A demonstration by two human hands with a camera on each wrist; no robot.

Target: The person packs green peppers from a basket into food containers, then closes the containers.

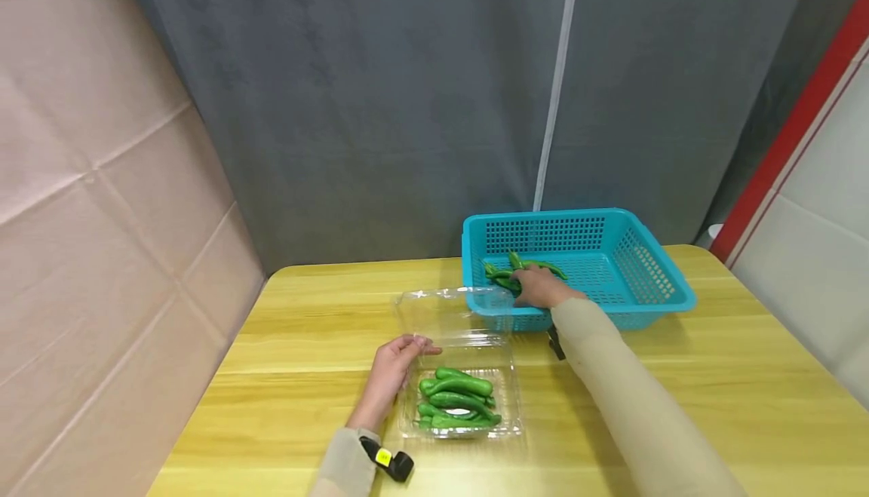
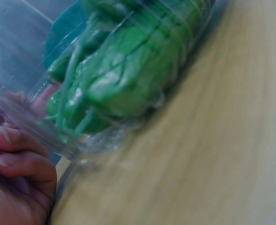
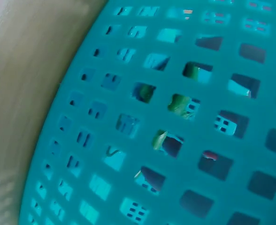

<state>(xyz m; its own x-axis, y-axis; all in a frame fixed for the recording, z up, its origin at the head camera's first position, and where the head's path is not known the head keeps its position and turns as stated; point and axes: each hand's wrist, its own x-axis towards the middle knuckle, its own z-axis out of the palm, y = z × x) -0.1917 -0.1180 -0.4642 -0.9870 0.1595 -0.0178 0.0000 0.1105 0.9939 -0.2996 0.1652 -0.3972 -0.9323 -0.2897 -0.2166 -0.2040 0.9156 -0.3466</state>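
Note:
A clear plastic clamshell box (image 1: 517, 399) stands on the table with its lid raised and several green peppers (image 1: 455, 399) lying inside. My left hand (image 1: 394, 367) pinches the box's left side near the hinge; in the left wrist view its curled fingers (image 2: 30, 166) are at the clear wall. My right hand (image 1: 539, 287) reaches over the near rim into a blue plastic basket (image 1: 652, 306), with its fingers down at some green chili peppers (image 1: 498, 274). The basket wall hides most of that hand in the right wrist view, and I cannot tell whether it grips a pepper.
The wooden table (image 1: 305, 354) runs up to a grey curtain (image 1: 380, 120) behind the basket. A pale padded wall (image 1: 102, 256) is on the left, and a white wall with a red strip (image 1: 787, 120) on the right. The raised lid overlaps the basket's left corner.

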